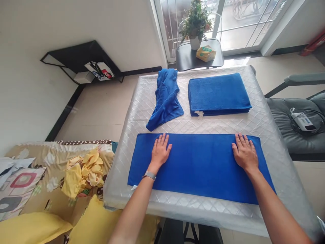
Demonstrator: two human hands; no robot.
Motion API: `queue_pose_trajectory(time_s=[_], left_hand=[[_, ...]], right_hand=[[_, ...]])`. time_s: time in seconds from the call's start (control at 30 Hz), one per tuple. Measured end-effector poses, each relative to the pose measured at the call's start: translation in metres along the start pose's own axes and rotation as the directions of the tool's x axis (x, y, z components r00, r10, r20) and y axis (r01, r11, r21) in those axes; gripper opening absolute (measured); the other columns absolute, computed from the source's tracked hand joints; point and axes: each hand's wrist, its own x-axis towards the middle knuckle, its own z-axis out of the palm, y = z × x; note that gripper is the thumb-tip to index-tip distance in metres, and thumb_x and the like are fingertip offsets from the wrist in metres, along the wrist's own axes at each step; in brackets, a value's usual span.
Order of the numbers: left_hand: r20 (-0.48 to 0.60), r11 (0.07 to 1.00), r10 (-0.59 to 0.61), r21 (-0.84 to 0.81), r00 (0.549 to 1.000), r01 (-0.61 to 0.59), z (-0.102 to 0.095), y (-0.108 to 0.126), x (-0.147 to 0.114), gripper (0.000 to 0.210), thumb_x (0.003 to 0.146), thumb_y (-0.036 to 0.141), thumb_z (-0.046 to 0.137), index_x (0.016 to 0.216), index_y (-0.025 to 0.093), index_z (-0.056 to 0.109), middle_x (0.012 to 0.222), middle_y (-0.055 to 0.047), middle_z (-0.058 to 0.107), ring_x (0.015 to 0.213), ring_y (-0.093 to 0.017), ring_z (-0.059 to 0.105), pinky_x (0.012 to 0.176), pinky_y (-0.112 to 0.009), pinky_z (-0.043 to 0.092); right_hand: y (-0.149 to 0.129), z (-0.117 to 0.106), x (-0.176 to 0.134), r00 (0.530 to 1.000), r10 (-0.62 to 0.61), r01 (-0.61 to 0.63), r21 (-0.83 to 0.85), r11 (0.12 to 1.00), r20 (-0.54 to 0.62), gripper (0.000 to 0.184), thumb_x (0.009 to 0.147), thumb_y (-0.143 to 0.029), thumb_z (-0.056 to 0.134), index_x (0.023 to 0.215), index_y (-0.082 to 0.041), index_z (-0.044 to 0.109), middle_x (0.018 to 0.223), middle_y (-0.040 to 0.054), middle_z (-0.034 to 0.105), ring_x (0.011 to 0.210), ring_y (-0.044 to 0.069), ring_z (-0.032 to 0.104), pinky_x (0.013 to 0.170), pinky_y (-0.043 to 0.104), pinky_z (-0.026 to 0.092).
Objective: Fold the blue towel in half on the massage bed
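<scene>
A long blue towel (198, 162) lies spread flat across the near part of the table, with a small white tag at its lower left corner. My left hand (160, 150) rests palm down on the towel's left part, fingers stretched toward the far edge. On its right part lies my right hand (245, 152), also flat with fingers spread. Beyond the towel is a neat stack of folded blue towels (218, 93) with white tags at its near edge. Left of the stack, a crumpled blue towel (166, 98) lies in a loose heap.
A silvery quilted cover (119, 162) drapes the table. Behind it stands a dark chair (181, 57) bearing a potted plant (195, 25) and a yellow packet (206, 53). Yellow cloth (85, 171) and cushions lie at left. A grey armchair (279, 125) with a power strip (303, 121) stands right.
</scene>
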Motion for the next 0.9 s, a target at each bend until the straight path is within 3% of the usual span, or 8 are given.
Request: queue_pose_trajectory(time_s=[0.1, 0.2, 0.37, 0.47, 0.57, 0.73, 0.8, 0.9], left_hand=[[-0.007, 0.995, -0.098, 0.013, 0.995, 0.098, -0.008, -0.071, -0.004, 0.06, 0.106, 0.044, 0.028, 0.159, 0.016, 0.028, 0.166, -0.009, 0.026, 0.154, -0.026, 0.022, 0.126, -0.049, 0.017], [-0.027, 0.987, -0.162, -0.007, 0.986, 0.162, -0.009, -0.118, -0.004, 0.061, 0.105, 0.042, 0.028, 0.158, 0.013, 0.029, 0.166, -0.012, 0.027, 0.154, -0.027, 0.021, 0.125, -0.051, 0.017], [-0.091, 0.98, -0.184, -0.088, 0.979, 0.176, -0.009, -0.133, -0.007, 0.061, 0.105, 0.041, 0.027, 0.157, 0.009, 0.032, 0.164, -0.015, 0.03, 0.154, -0.028, 0.021, 0.126, -0.053, 0.015], [-0.228, 0.969, -0.218, -0.165, 0.949, 0.183, -0.014, -0.101, -0.013, 0.061, 0.105, 0.04, 0.027, 0.155, 0.006, 0.034, 0.163, -0.018, 0.031, 0.153, -0.028, 0.022, 0.125, -0.053, 0.019], [-0.332, 0.968, -0.157, -0.239, 0.93, 0.078, -0.017, -0.031, -0.02, 0.053, 0.105, 0.034, 0.03, 0.152, 0.012, 0.043, 0.157, -0.015, 0.044, 0.151, -0.026, 0.03, 0.123, -0.052, 0.027], [-0.174, 0.935, 0.195, -0.263, 0.965, -0.237, -0.003, 0.1, -0.029, 0.055, 0.105, 0.032, 0.031, 0.156, 0.012, 0.035, 0.158, -0.011, 0.043, 0.151, -0.022, 0.029, 0.124, -0.044, 0.029], [-0.1, 0.954, 0.176, -0.228, 0.979, -0.195, 0.006, 0.123, -0.033, 0.059, 0.105, 0.038, 0.031, 0.158, 0.011, 0.029, 0.161, -0.012, 0.037, 0.152, -0.023, 0.027, 0.124, -0.046, 0.027], [-0.033, 0.984, 0.065, -0.162, 0.997, -0.07, 0.012, 0.117, -0.041, 0.067, 0.105, 0.049, 0.031, 0.159, 0.01, 0.025, 0.163, -0.014, 0.031, 0.153, -0.026, 0.023, 0.125, -0.049, 0.023]], right_hand=[[0.003, 0.002, 0.001, 1.0, -0.001, 0.001, -0.01, 1.0, 0.002, 0.06, 0.103, -0.034, 0.029, 0.158, -0.01, 0.03, 0.162, 0.0133, 0.034, 0.152, 0.027, 0.025, 0.124, 0.05, 0.022], [0.007, 0.001, 0.003, 1.0, -0.003, 0.004, -0.019, 1.0, 0.023, 0.06, 0.104, -0.036, 0.026, 0.158, -0.009, 0.032, 0.162, 0.0142, 0.034, 0.152, 0.027, 0.025, 0.124, 0.051, 0.023], [-0.012, -0.009, -0.001, 1.0, 0.03, -0.03, -0.028, 0.999, -0.007, 0.06, 0.105, -0.035, 0.024, 0.159, -0.009, 0.029, 0.161, 0.0161, 0.036, 0.152, 0.029, 0.025, 0.122, 0.054, 0.025], [-0.06, -0.016, -0.015, 0.996, -0.008, 0.006, -0.016, 1.0, -0.089, 0.061, 0.105, -0.032, 0.027, 0.161, -0.01, 0.019, 0.162, 0.0161, 0.033, 0.153, 0.028, 0.022, 0.122, 0.053, 0.024], [-0.123, -0.019, -0.031, 0.984, -0.169, 0.171, 0.031, 0.985, -0.059, 0.064, 0.105, -0.028, 0.029, 0.163, -0.015, 0.007, 0.164, 0.0125, 0.031, 0.153, 0.025, 0.021, 0.123, 0.05, 0.023], [-0.189, -0.005, -0.041, 0.949, -0.312, 0.306, 0.095, 0.947, 0.052, 0.067, 0.103, -0.025, 0.033, 0.163, -0.015, 0.007, 0.166, 0.0105, 0.023, 0.155, 0.025, 0.015, 0.125, 0.049, 0.018], [-0.194, 0.002, -0.041, 0.944, -0.318, 0.309, 0.103, 0.946, 0.089, 0.065, 0.103, -0.026, 0.035, 0.163, -0.014, 0.012, 0.166, 0.0102, 0.022, 0.155, 0.025, 0.014, 0.125, 0.049, 0.016], [-0.183, 0.008, -0.041, 0.962, -0.257, 0.247, 0.104, 0.963, 0.096, 0.063, 0.104, -0.031, 0.033, 0.162, -0.013, 0.016, 0.166, 0.0097, 0.023, 0.155, 0.024, 0.015, 0.125, 0.048, 0.015]])
